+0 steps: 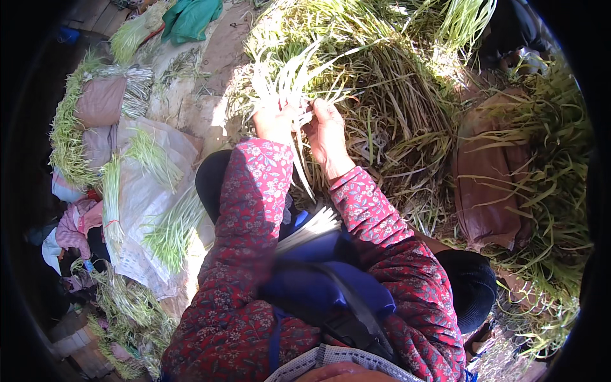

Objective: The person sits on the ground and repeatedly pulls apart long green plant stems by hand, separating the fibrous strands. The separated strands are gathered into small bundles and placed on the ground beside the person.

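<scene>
My left hand (276,123) is closed around a few green leafy stalks (291,79), perhaps chives, whose leaves fan out beyond my fingers in bright sun. Close beside it, my right hand (329,131) pinches at the pale lower part of the stalks with thumb and fingers. From between the hands a thin pale strand (300,167) hangs down towards my lap. A bundle of white stalk ends (312,230) rests across my lap on a blue apron (310,281); its other end is hidden by my left sleeve. Glare washes out part of the left hand.
A large heap of leafy stalks (391,90) lies before me. On the left, sorted bunches (155,160) lie on a plastic sheet (138,210). A brown wrapped bundle (487,191) stands right, among more greens (558,191). Another person's striped sleeve (71,234) shows far left.
</scene>
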